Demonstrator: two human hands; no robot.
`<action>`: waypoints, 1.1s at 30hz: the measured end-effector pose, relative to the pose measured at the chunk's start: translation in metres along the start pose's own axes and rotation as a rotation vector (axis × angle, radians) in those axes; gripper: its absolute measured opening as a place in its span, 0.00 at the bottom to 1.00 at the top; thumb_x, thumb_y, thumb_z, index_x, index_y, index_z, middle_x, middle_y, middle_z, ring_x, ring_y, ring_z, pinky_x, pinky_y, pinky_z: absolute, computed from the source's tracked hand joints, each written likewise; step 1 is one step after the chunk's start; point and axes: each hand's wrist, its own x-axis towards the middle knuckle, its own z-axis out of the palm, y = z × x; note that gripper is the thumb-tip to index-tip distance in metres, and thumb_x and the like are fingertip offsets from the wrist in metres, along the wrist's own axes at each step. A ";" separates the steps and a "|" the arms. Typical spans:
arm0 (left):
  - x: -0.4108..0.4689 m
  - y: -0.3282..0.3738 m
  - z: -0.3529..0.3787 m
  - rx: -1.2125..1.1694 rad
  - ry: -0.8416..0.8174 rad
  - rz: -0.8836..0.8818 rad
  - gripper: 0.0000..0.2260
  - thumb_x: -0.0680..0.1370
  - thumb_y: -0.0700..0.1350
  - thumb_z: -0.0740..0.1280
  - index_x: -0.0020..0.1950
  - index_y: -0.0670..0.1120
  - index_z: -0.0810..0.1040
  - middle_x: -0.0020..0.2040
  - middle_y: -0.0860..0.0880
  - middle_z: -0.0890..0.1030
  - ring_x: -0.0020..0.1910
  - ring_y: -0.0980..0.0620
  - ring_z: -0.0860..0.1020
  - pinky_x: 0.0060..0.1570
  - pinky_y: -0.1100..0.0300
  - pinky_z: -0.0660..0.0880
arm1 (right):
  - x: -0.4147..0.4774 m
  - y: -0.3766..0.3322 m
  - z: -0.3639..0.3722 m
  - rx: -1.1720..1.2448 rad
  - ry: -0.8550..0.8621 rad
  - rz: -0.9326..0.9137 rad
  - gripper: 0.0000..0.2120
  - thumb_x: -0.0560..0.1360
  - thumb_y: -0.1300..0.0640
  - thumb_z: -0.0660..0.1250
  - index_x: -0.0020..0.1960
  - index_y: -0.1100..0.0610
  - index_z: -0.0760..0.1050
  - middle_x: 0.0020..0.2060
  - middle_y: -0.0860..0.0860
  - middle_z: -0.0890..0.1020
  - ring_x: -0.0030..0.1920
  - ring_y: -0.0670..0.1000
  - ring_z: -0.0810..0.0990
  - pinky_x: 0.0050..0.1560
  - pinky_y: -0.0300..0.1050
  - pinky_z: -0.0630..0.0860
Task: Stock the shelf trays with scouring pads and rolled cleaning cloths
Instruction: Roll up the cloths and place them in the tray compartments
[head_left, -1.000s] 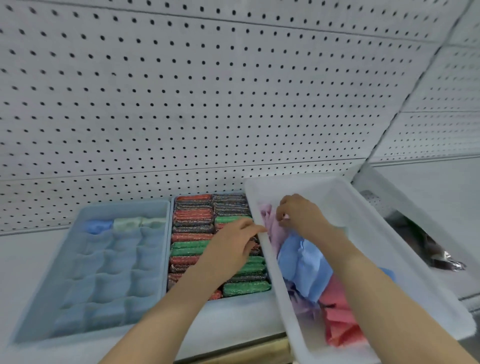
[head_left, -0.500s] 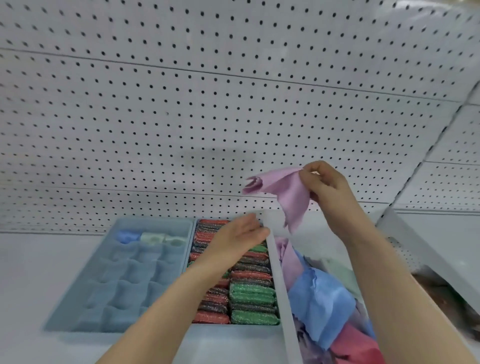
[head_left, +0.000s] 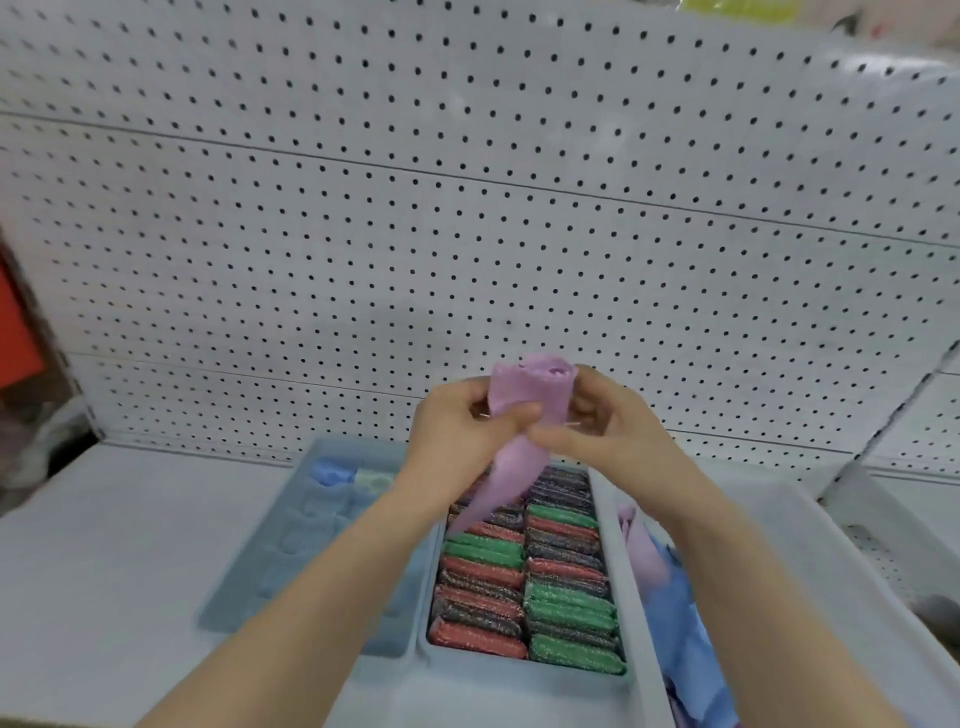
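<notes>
Two hands hold one purple cloth (head_left: 524, 395) up in the air, in front of the white wall with little holes (head_left: 467, 234) and above the trays. The left hand (head_left: 462, 431) and the right hand (head_left: 613, 421) both curl their fingers around it. The cloth looks soft, rolled like a tube at the top, with a loose tail hanging down. Three boxes sit on the grey shelf (head_left: 104, 571). The blue-grey tray (head_left: 311, 545) has many small round pockets, and two hold rolled cloths, one blue (head_left: 327, 470) and one pale green (head_left: 374, 480). The middle tray (head_left: 519, 670) holds two rows of flat, sparkly scouring pads (head_left: 566, 608) in red, green and dark grey. The white bin (head_left: 631, 597) holds loose, crumpled cloths (head_left: 675, 623).
</notes>
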 end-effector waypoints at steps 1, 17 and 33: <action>0.000 0.002 -0.004 0.038 -0.017 0.018 0.05 0.71 0.47 0.75 0.38 0.55 0.81 0.28 0.58 0.79 0.27 0.61 0.74 0.32 0.62 0.71 | 0.005 -0.004 0.006 0.033 0.058 -0.030 0.12 0.73 0.62 0.73 0.56 0.55 0.80 0.46 0.50 0.86 0.47 0.49 0.83 0.50 0.41 0.80; -0.012 -0.019 -0.067 -0.254 -0.210 -0.524 0.32 0.79 0.65 0.54 0.47 0.39 0.83 0.42 0.40 0.85 0.40 0.45 0.84 0.41 0.55 0.80 | 0.051 -0.018 0.038 0.104 0.245 -0.145 0.05 0.75 0.65 0.70 0.49 0.60 0.83 0.39 0.50 0.85 0.40 0.44 0.80 0.46 0.36 0.76; 0.018 -0.041 -0.080 -0.580 -0.058 -0.638 0.14 0.75 0.35 0.69 0.61 0.36 0.78 0.53 0.41 0.84 0.47 0.46 0.83 0.40 0.56 0.80 | -0.001 0.010 0.061 -0.144 -0.716 0.049 0.11 0.77 0.61 0.70 0.57 0.63 0.81 0.51 0.58 0.85 0.52 0.64 0.83 0.58 0.63 0.76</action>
